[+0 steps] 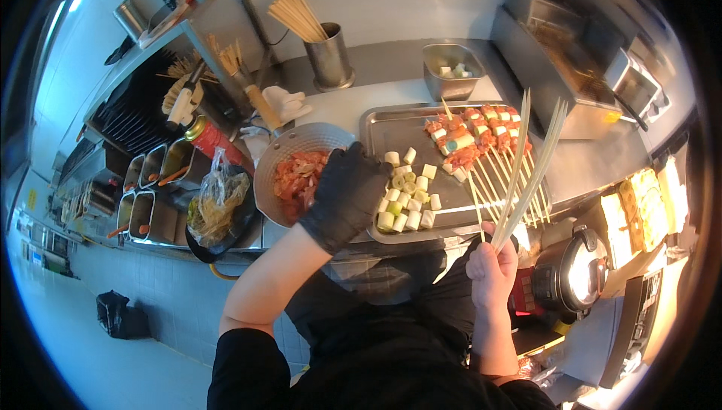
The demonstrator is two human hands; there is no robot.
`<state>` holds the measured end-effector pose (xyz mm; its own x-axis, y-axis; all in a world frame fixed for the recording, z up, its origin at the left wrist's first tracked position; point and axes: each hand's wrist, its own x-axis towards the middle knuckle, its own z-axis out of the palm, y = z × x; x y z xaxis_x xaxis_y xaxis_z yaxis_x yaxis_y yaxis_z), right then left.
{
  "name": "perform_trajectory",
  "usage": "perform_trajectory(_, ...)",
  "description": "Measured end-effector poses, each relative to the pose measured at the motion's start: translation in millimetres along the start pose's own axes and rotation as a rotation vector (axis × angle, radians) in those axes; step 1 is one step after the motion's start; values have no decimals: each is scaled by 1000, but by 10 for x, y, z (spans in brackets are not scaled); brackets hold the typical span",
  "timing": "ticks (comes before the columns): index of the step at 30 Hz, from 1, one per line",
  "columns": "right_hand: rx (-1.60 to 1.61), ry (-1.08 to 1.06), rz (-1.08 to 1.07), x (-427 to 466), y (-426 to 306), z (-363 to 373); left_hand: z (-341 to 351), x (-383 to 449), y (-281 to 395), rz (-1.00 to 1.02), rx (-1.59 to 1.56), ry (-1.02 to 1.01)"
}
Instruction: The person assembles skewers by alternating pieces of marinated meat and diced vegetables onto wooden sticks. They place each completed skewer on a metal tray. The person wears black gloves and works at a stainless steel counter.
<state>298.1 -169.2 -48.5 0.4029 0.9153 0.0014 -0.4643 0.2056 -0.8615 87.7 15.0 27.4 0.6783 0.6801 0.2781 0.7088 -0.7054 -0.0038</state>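
My left hand (352,195), in a black glove, is between a hammered metal pan (333,130) and a metal tray (389,128). Its fingertips are hidden, so I cannot tell whether they hold anything. Raw meat pieces (299,178) fill part of the pan; cut leek pieces (414,187) lie loose on the tray's near left. My bare right hand (493,272) grips a bundle of bamboo skewers (533,167), fanned upward. Meat-and-leek skewers (488,128) lie at the tray's right. One skewer's bare end reaches my right hand; whether it is held is unclear.
A square metal container (454,74) with leek pieces stands behind the tray. Spare skewers (299,15) lean in a metal cylinder (330,57). Left are a gas torch canister (217,139), a plastic bag (220,201) and sauce containers (149,215). A pressure cooker (569,274) stands right.
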Motion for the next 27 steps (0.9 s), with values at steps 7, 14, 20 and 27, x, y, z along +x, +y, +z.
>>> perform_trajectory(7,-43,20,-16,-80,-71,-38,172,157,145,17,168,-126)
perform_trajectory(14,-129,-43,-17,-38,2,67,-42,-93,-193,-252,-827,217)
perform_trajectory(20,-541,-233,-95,-61,175,313,258,-515,-555,-581,-1962,626)
perform_trajectory(27,-704,-325,-97,-39,230,521,171,-539,-511,-573,-1958,720)
